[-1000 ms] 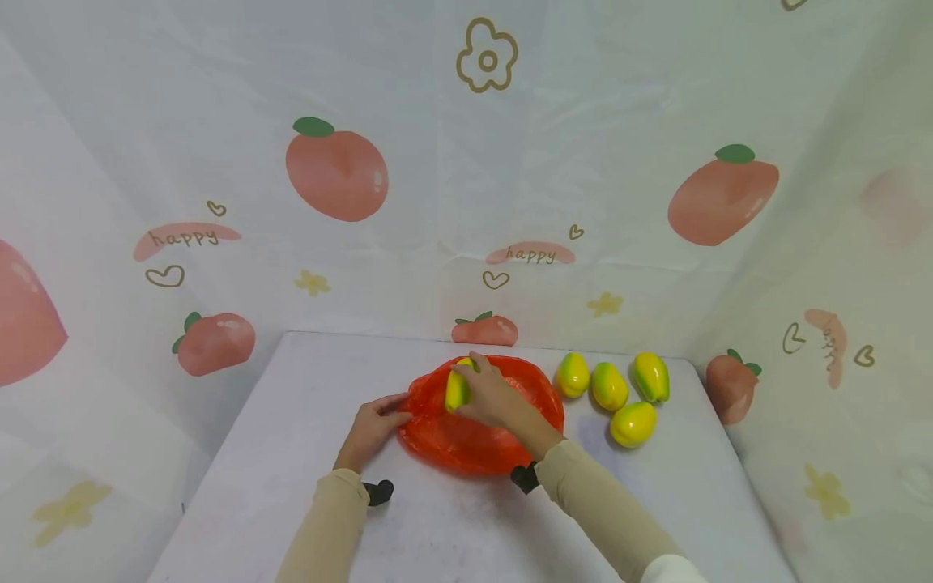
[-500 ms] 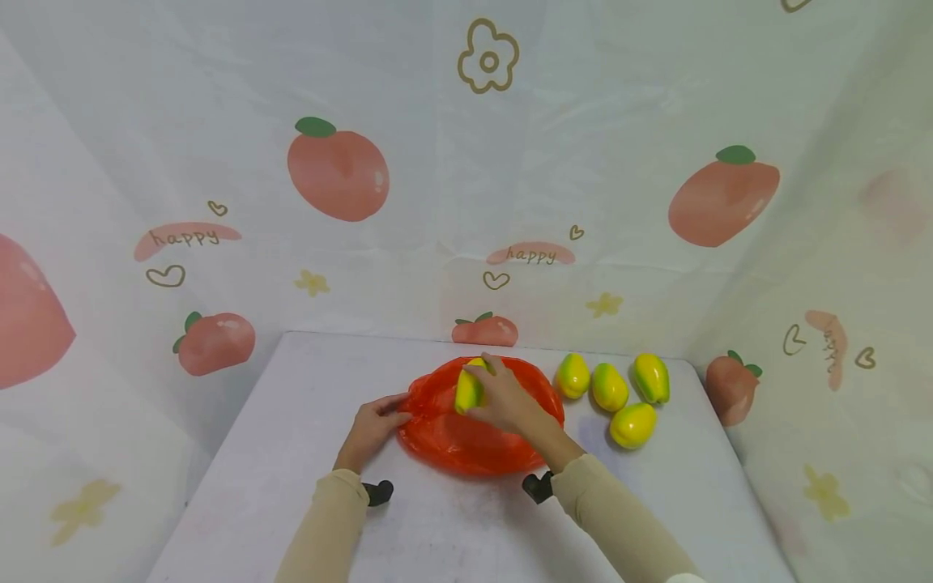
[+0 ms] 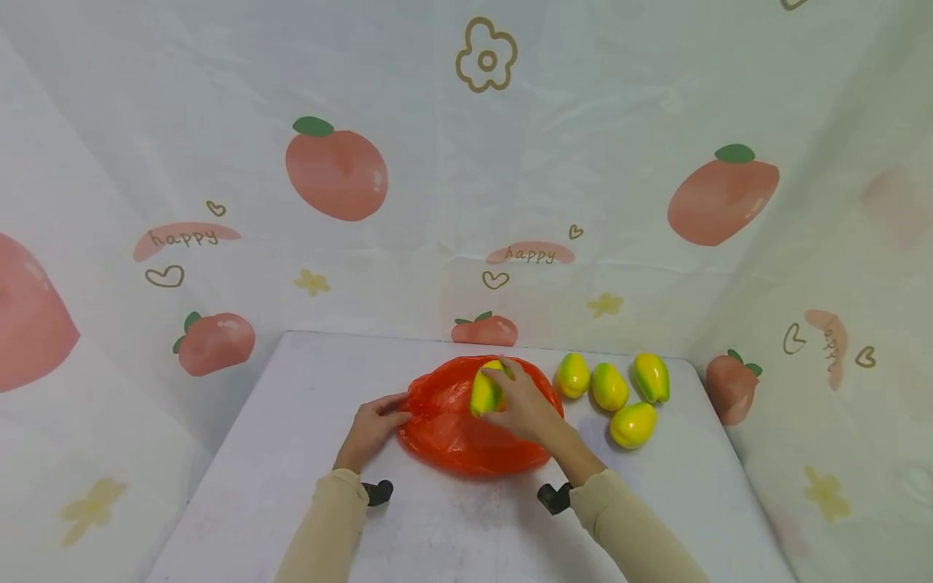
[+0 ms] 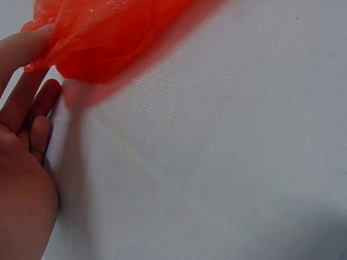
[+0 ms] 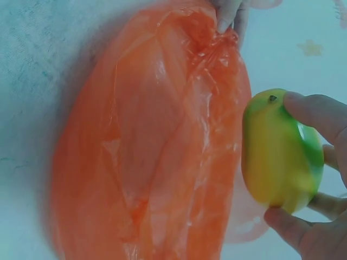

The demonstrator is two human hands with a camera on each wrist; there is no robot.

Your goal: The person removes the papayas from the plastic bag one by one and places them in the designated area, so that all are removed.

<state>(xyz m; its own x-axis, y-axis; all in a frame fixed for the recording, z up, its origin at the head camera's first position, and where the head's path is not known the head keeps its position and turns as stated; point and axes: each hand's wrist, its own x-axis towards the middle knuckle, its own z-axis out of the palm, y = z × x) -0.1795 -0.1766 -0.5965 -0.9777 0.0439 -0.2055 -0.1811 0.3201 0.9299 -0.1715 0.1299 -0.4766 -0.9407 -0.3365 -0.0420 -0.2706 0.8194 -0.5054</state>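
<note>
A red plastic bag (image 3: 466,444) lies spread on the white table in the head view. At its left edge my left hand (image 3: 368,433) pinches the gathered plastic between thumb and fingers; the left wrist view shows this crumpled bag edge (image 4: 103,40) up close. Over the bag, my right hand (image 3: 526,409) grips a yellow-green mango (image 3: 484,393) from its right side. The right wrist view has that mango (image 5: 279,154) held between the thumb and fingertips, beside the wrinkled bag (image 5: 141,146).
Several more yellow-green mangoes (image 3: 610,387) lie on the table to the right of the bag. A printed white curtain (image 3: 408,267) encloses the table (image 3: 313,380) at the back and sides. Dark wrist-camera mounts (image 3: 555,498) show near both sleeves.
My right hand has moved steadily to the right over the bag, carrying the mango. The left hand stays at the bag's left edge.
</note>
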